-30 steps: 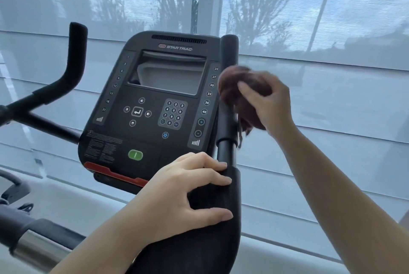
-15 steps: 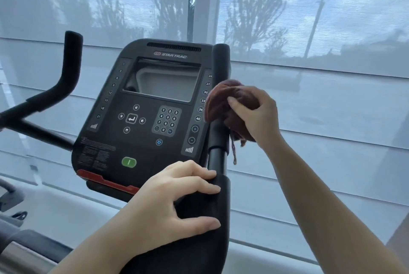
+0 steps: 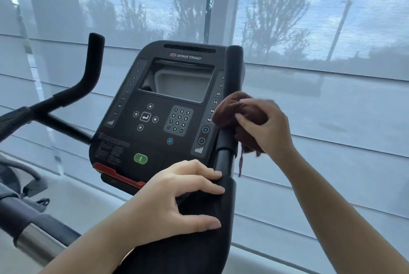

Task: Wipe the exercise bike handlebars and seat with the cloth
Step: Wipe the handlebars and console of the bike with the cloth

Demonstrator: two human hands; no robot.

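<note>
Across the whole background of the frame, pale translucent window blinds [image 3: 321,107] are hanging in horizontal bands, with blurred trees and sky showing through them. Centre-left, the black slanted exercise-bike console [image 3: 155,136], with its grey screen and number keypad, is facing me. Two matt black handlebars are rising beside it. The left handlebar [image 3: 93,63] is bending upward at the upper left, well apart from the console. The right handlebar [image 3: 233,67] is standing upright just beside the console's right edge.

Below that right bar, at bottom centre, a broad black padded armrest [image 3: 212,240] is running down toward me. My left hand [image 3: 174,200] is resting on top of this armrest, fingers spread and relaxed across its upper edge, thumb lying on its near face, grasping nothing.

My right hand [image 3: 267,127], right of centre, is clutching a bunched dark brown cloth [image 3: 230,112] with fingers curled over it. It is pressing the cloth against the right handlebar about midway up, level with the keypad.

Low on the console, a long red strip [image 3: 117,174] is edging the bottom, and a small green oval button [image 3: 140,158] is sitting just above it.
</note>
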